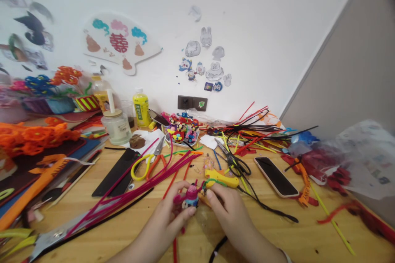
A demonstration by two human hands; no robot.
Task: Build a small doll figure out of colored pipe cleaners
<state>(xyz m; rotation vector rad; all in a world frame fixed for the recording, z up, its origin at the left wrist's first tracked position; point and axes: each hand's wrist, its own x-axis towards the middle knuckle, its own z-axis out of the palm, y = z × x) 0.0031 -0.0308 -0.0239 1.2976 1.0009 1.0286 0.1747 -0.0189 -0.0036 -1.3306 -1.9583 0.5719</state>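
My left hand (173, 209) is closed around a small pink and blue figurine (190, 197), with the fingers behind it and the thumb at its lower edge. Close on its right, my right hand (226, 203) has its fingertips pinched together at the figurine's side. Whatever lies in that pinch is too small to make out. A thin green strip (216, 181) runs just above the right fingertips. Directly behind that hand lies a yellow glue gun (226, 177) with a black cord. Bundled magenta pipe cleaners (145, 187) stretch diagonally to the left of my left hand.
Similar figurines (182, 129) fill a white tray at the back. Black scissors (234, 162) and a phone (276, 176) lie right. Yellow-and-orange-handled scissors (148, 166) and a black slab (115, 172) lie left. Large scissors (57, 234) occupy the front left. A yellow bottle (141, 109) stands by the wall.
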